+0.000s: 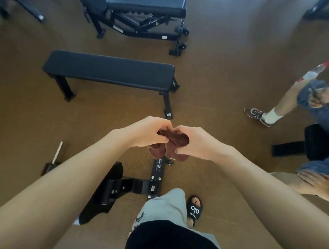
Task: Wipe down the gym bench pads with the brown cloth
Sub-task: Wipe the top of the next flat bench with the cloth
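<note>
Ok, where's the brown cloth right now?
In the head view the cloth is bunched at centre frame, gripped between the left hand and right hand, held above the floor just short of the flat bench.

The flat bench lies ahead of both hands (cloth between them), the adjustable bench behind it.
</note>
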The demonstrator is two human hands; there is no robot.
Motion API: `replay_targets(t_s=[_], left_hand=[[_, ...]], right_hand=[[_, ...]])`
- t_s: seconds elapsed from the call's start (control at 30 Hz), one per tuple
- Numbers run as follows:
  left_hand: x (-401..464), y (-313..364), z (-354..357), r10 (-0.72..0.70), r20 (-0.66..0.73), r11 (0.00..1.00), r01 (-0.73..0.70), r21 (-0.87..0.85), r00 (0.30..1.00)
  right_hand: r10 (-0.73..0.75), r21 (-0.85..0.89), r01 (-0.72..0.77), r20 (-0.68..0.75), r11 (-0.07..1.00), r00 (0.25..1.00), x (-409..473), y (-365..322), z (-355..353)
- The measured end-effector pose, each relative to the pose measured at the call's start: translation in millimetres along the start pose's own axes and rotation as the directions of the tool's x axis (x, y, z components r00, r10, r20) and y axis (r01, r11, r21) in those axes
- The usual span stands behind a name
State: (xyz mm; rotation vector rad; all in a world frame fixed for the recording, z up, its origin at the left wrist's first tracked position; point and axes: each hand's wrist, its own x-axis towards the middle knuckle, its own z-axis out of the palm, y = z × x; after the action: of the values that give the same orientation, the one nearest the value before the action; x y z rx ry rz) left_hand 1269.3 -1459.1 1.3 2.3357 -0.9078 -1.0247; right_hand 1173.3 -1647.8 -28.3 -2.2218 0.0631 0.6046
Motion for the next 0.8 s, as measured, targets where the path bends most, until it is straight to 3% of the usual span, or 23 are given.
replay_targets(t_s=[0.1,0.2,0.33,0.67,0.8], left_hand=[[19,-3,-6,-0.054,-0.024,0.997,0.053,-0.051,0.998],[39,-14,-14,-0.102,-0.038,0.992,0.099,-0.081,0.994],[83,-27,-35,-0.104,-0.001,0.994,0.104,0.020,0.995],[196,-54,-131,-0.128,-0.001,0.983,0.127,0.132,0.992],[241,-73,-174,-0.156,-0.003,0.984,0.156,0.087,0.988]], right_hand=[[-0.012,-0.181,0.017,0.028,0.983,1.000,28,6,-18],[-0.020,-0.253,0.045,0.101,0.966,0.995,58,8,-40],[0.002,-0.345,0.054,0.161,0.937,0.987,106,19,-71],[0.009,-0.293,0.043,0.173,0.955,0.985,238,35,-150],[0.000,-0.296,0.042,0.140,0.954,0.990,298,39,-180]])
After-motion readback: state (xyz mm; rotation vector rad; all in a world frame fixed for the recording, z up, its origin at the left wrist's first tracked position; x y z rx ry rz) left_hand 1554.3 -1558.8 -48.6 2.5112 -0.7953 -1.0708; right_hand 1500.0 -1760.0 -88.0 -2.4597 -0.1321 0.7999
